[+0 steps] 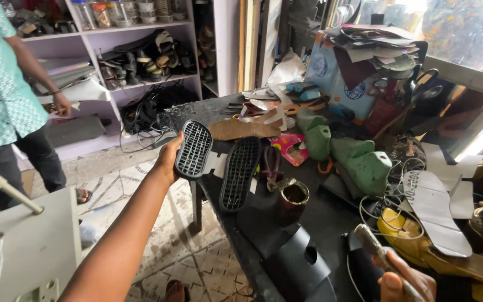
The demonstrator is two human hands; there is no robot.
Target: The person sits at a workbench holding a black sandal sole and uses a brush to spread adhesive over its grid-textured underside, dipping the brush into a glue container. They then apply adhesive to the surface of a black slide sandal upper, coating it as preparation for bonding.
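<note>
Black rubber sole (pixel 193 149), its gridded tread facing the camera, sits in the left hand (pixel 170 159) out over the near edge of the cluttered workbench (pixel 331 215), roughly at 10 o'clock from the bench's middle. Its twin, the second sole (pixel 240 174), lies tread-up on the bench just beside it at 3 o'clock, with white paper scraps between the two. To handle this step well, it seems best to keep the held sole flat and steady by its long edge, thumb clear of the face being worked, and to bring the brush across it in even strokes so nothing drips onto the floor tiles below. The left arm stretches forward from 7 o'clock, wrist bent back, fingers hidden behind the sole and clamped on its left edge. The right hand (pixel 406 284) shows only at the bottom of the view near 5 o'clock, fingers closed around a worn brush handle (pixel 377 250) that angles up toward 11 o'clock. A rusty tin (pixel 293 198) stands between the hands. Another person in a patterned shirt stands well apart at 9 o'clock.
</note>
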